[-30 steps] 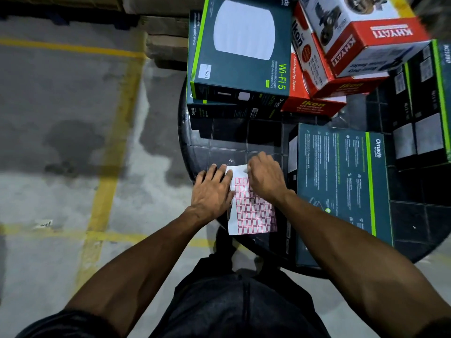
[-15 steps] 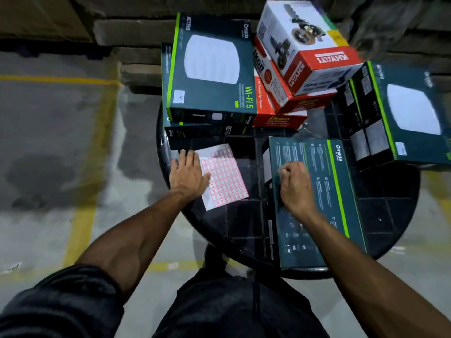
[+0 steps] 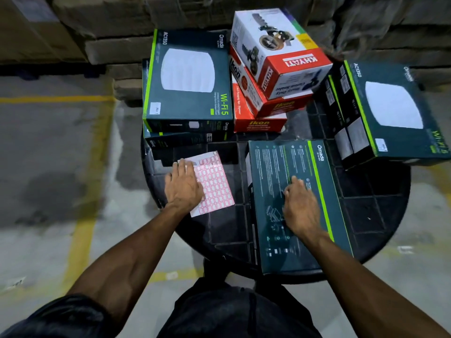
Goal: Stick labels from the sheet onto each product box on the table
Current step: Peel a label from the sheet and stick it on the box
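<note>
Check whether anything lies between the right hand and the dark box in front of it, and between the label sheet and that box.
Nothing visible does. The right hand already rests on the dark box, fingertips against its top face. Between the label sheet, which the left hand presses flat, and that box lies only bare black table.

Two bare forearms, muscular and veined, left hand (image 3: 183, 189) and right hand (image 3: 300, 208) without gloves, rings or watch, short dark sleeve (image 3: 56, 318) on the left upper arm (fabric slightly creased), dark trousers (image 3: 234, 311) with a centre seam below
</note>
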`<state>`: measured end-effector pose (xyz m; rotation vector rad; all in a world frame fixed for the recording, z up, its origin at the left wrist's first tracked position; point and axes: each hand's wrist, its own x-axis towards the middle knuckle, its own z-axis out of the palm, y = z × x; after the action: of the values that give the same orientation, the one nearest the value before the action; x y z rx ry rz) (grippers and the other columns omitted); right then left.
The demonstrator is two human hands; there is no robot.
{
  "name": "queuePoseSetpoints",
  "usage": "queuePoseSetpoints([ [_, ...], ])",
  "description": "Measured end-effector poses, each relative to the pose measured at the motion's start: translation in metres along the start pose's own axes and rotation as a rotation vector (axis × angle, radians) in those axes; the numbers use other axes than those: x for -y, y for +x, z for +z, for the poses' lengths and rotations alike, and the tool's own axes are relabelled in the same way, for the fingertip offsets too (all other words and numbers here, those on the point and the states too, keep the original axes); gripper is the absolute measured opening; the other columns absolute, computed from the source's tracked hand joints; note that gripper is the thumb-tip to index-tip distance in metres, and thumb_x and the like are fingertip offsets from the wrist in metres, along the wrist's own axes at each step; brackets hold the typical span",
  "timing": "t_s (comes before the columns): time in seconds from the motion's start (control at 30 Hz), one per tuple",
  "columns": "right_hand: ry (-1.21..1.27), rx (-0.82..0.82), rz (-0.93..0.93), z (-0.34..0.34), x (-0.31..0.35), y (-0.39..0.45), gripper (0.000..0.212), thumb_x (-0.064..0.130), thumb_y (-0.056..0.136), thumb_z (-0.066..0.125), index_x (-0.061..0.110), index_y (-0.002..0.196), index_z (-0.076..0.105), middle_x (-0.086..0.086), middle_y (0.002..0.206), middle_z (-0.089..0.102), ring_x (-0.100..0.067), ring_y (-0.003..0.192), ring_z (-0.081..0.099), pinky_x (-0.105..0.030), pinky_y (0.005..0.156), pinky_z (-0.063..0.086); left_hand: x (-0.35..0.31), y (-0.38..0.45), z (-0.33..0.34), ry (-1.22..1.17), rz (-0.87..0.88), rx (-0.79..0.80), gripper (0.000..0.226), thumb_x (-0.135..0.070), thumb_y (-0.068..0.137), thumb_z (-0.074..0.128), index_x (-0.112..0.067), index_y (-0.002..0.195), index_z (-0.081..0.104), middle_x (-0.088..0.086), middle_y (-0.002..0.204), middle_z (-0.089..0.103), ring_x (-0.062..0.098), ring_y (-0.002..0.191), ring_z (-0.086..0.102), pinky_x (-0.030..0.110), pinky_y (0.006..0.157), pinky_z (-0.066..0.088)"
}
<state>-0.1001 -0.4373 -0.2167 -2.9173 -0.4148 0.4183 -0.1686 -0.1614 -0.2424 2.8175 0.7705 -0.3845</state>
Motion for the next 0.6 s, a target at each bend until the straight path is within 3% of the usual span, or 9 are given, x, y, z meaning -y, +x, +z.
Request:
queuePoseSetpoints([
  [0.07,-0.080,0.019,-0.032,0.001,-0.002,-0.001,0.032,0.005,0.101,0.030,0.006,0.127,0.047,-0.013,0.160,0.021,-0.026,0.149,0.016,-0.042,0.121,0.012,-0.021,-0.008,-0.003,-0.035,0.071,-0.033,0.065,-0.035,0.097,0.044,-0.010,0.152,0.020,0.011,0.160,0.018,0.028,0.146,0.019,0.046,0.115,0.023],
  [0.13,-0.111,0.027,-0.067,-0.001,-0.005,-0.003,0.033,0.004,0.099,0.030,0.005,0.128,0.045,-0.017,0.159,0.022,-0.028,0.148,0.019,-0.045,0.121,0.017,-0.050,-0.016,-0.006,-0.099,0.145,-0.040,0.062,-0.036,0.098,0.042,-0.011,0.152,0.024,0.011,0.160,0.020,0.027,0.145,0.021,0.046,0.114,0.024],
  [0.23,-0.116,0.047,-0.114,-0.011,-0.005,-0.008,0.035,0.006,0.096,0.029,0.000,0.125,0.047,-0.025,0.151,0.035,-0.035,0.139,0.038,-0.048,0.113,0.034,-0.096,-0.021,-0.009,-0.218,0.223,-0.044,0.060,-0.037,0.100,0.040,-0.013,0.152,0.024,0.008,0.160,0.019,0.026,0.145,0.021,0.046,0.115,0.027],
  [0.3,-0.112,0.061,-0.176,-0.022,-0.006,-0.015,0.037,0.008,0.087,0.031,-0.008,0.108,0.058,-0.032,0.117,0.062,-0.041,0.101,0.066,-0.046,0.081,0.057,-0.123,-0.020,-0.012,-0.251,0.247,-0.059,0.061,-0.038,0.100,0.040,-0.014,0.153,0.022,0.007,0.161,0.018,0.026,0.145,0.021,0.044,0.114,0.028],
  [0.33,-0.103,0.096,-0.195,-0.028,-0.009,-0.020,0.039,0.009,0.081,0.031,-0.008,0.098,0.062,-0.029,0.099,0.068,-0.039,0.080,0.070,-0.042,0.063,0.059,-0.134,-0.018,-0.013,-0.257,0.250,-0.057,0.061,-0.038,0.100,0.040,-0.014,0.153,0.021,0.008,0.161,0.017,0.026,0.145,0.021,0.044,0.115,0.028],
  [0.4,-0.146,0.059,-0.290,-0.031,-0.018,-0.031,0.035,0.009,0.077,0.031,-0.002,0.094,0.060,-0.020,0.087,0.070,-0.034,0.064,0.067,-0.034,0.051,0.052,-0.154,-0.012,-0.013,-0.269,0.232,-0.033,0.062,-0.039,0.101,0.038,-0.016,0.154,0.017,0.008,0.161,0.015,0.026,0.146,0.018,0.046,0.116,0.026],
  [0.5,-0.032,0.127,-0.279,-0.048,-0.037,-0.023,0.011,0.012,0.097,0.032,0.011,0.103,0.041,-0.011,0.094,0.065,-0.033,0.076,0.062,-0.037,0.061,0.038,-0.175,0.001,-0.010,-0.266,0.180,0.021,0.063,-0.040,0.101,0.036,-0.018,0.155,0.014,0.007,0.162,0.012,0.027,0.148,0.013,0.049,0.118,0.022],
  [0.6,0.137,0.059,-0.219,-0.064,-0.058,0.012,0.013,0.019,0.104,0.027,0.013,0.100,0.038,-0.014,0.090,0.064,-0.037,0.078,0.059,-0.042,0.065,0.042,-0.191,0.002,-0.006,-0.192,0.147,0.049,0.060,-0.038,0.102,0.037,-0.013,0.153,0.019,0.009,0.160,0.019,0.033,0.147,0.008,0.048,0.120,0.015],
])
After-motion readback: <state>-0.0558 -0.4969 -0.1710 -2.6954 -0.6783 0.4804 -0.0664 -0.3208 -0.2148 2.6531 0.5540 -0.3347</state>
